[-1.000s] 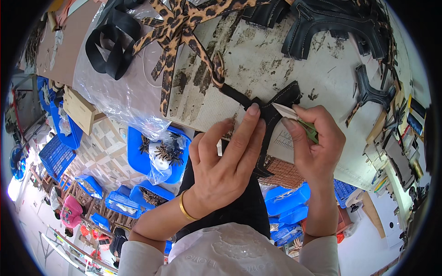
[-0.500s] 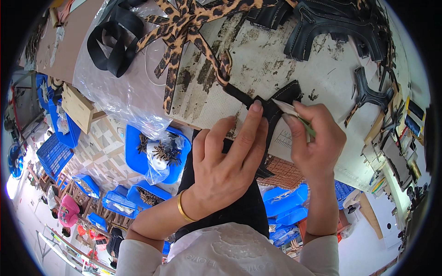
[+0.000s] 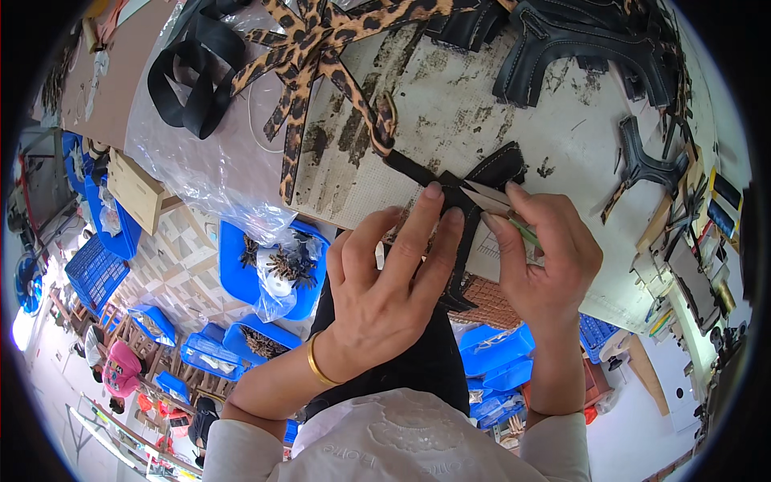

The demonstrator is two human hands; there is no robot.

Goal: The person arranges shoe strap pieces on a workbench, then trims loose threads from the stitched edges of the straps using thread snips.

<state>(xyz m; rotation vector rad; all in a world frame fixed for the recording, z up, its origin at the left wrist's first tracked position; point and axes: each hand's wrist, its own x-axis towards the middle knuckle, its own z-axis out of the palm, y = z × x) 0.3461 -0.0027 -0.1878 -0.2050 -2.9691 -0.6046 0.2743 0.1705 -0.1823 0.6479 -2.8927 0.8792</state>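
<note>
A black leather strap piece (image 3: 496, 165) with branching arms and stitched edges lies at the near edge of the worktable (image 3: 345, 189). My left hand (image 3: 384, 281) presses it with the tips of its stretched index and middle fingers; the other fingers are partly bent. In my right hand (image 3: 548, 255), thumb and fingers pinch a slim pointed tool (image 3: 487, 199) with pale blade-like tips and a green part. Its point touches or hovers just over the leather's junction; I cannot tell which. A narrow black strip runs from that junction to leopard-print straps (image 3: 353, 112).
Coiled black webbing (image 3: 197, 104) and clear plastic sheet lie at the far left. Stacked black leather pieces (image 3: 578, 52) fill the far right, with another Y-shaped piece (image 3: 649, 165) nearer. Blue bins (image 3: 233, 261) stand below the table; people are in the background at left.
The tool's tip has shifted slightly left and down on the leather, and my right hand with it. My left fingertips have slid a little left and spread apart.
</note>
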